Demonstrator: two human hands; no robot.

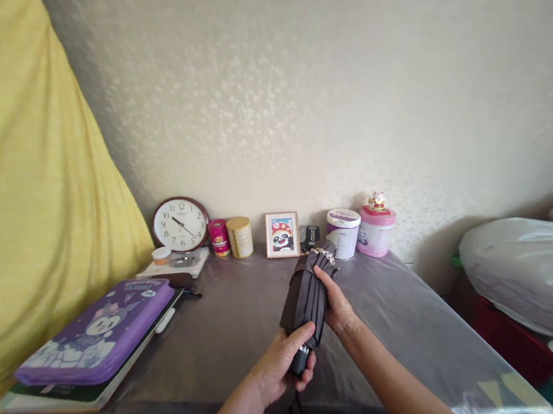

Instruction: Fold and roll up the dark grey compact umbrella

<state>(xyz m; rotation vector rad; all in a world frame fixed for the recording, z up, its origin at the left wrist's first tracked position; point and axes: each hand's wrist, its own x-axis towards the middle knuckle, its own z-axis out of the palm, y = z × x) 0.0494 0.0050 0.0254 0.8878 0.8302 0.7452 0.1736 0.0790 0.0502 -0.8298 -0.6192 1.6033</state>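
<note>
Folded umbrella, dark and compact, held in both hands over the near middle of a table with a grey cover; it slants from its handle at the near left to its far end at the right. Whether its underside touches the cover cannot be told. The left hand grasps the handle, thumb laid along the near end of the cloth, fingers curled beneath. The right hand grips the right flank of the folds, thumb toward the far end; its other fingers are largely hidden. A dark wrist loop hangs free beneath the handle.

At the far side stand, from left to right, a clock, a red tin, a yellow tin, a framed picture, a white-and-purple tub and a pink tub.

Likely faults, by judgement: a slackened right grip could let the folds loosen; a forward swing of the far end could topple the framed picture or strike the white-and-purple tub; the dangling wrist loop could snag on the table's near edge.
</note>
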